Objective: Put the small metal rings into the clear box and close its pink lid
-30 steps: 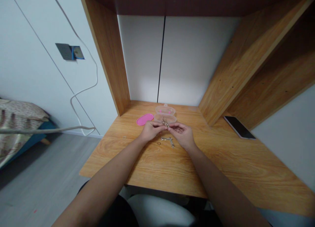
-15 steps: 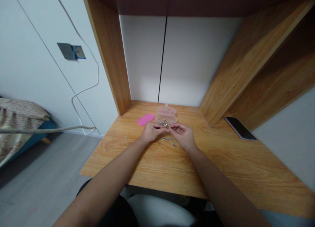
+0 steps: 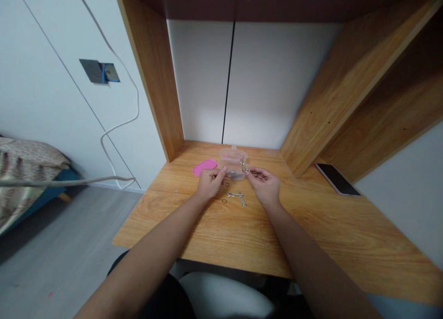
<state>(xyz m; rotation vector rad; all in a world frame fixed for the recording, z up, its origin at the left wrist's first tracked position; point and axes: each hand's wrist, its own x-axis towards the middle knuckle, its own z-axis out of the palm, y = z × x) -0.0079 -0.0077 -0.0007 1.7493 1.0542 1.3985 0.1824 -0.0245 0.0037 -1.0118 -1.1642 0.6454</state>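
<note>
A person's two bare hands work over a wooden table (image 3: 207, 231), seen from above. The right hand (image 3: 266, 186) pinches a small bundle of shiny, gold-silver metal clips (image 3: 244, 164) between thumb and fingertips. The bundle is raised in front of the right part of a clear plastic oval box (image 3: 238, 177), whose lid stands open on the far side.

Half a second ago both hands met at the bundle; now they have parted, and the bundle has gone to the right with the right hand. That seems to leave the right grip alone supporting it. The left hand (image 3: 209, 183) is at the box's near left edge, thumb and forefinger close together; I cannot tell whether its grip holds anything small or touches the box.

The bundle's long axis runs from the right fingertips towards the far side, leaning slightly left, its free end pointing away from the person.

On the table nearer the person, one slim silver clip (image 3: 234, 195) lies left to right; another silver clip (image 3: 242, 201) slants from far to near right. Two small dark rings (image 3: 224, 201) lie beside them. A flat pink oval piece (image 3: 204, 166) rests left of the box.
</note>
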